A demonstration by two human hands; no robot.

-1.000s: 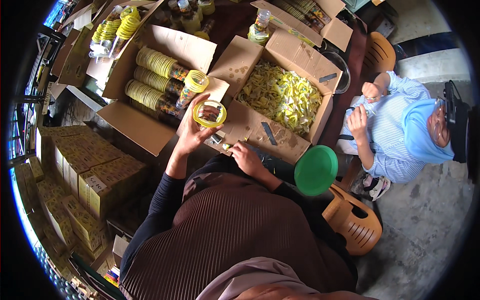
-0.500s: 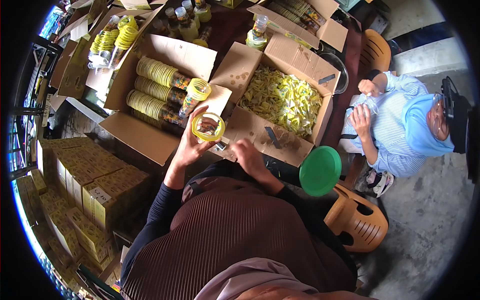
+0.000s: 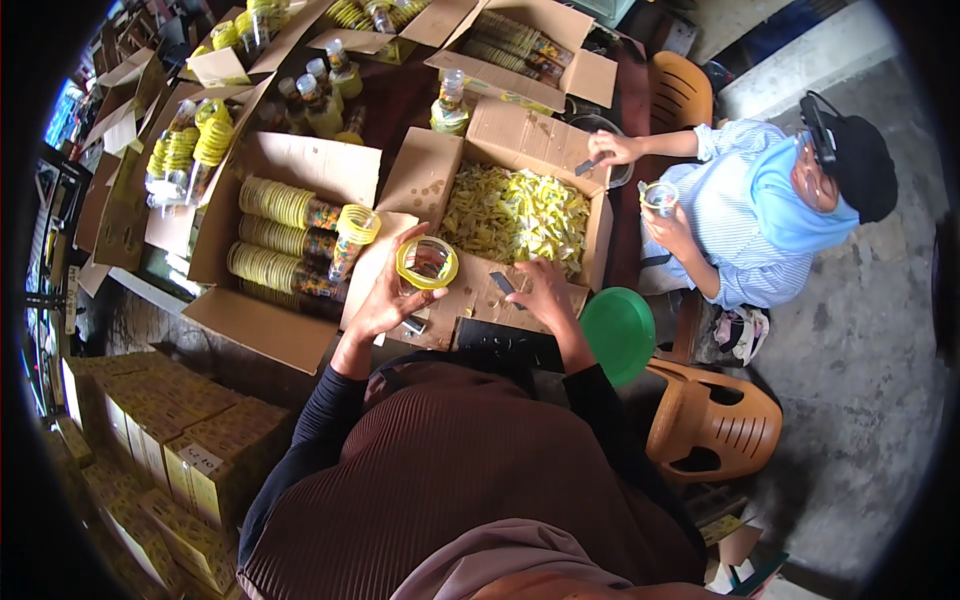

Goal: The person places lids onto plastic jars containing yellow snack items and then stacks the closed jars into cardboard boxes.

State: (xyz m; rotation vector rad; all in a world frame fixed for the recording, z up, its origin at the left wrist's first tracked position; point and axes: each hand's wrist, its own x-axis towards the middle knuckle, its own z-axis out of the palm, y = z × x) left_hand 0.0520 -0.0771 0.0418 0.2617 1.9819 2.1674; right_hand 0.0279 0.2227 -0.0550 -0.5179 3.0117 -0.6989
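Over the open box (image 3: 480,300), the left hand (image 3: 385,295) grips a clear jar (image 3: 427,262) with a yellow rim, held up. Just beside it, the right hand (image 3: 548,298) rests spread and empty on the box flap, near the yellow pieces (image 3: 515,215).

Dark wooden table (image 3: 395,95), crowded with open cardboard boxes (image 3: 300,180) and yellow-capped jars (image 3: 320,100).

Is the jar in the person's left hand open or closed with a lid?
Open. The clear jar in the left hand shows a bare yellow rim, and you can see inside it.
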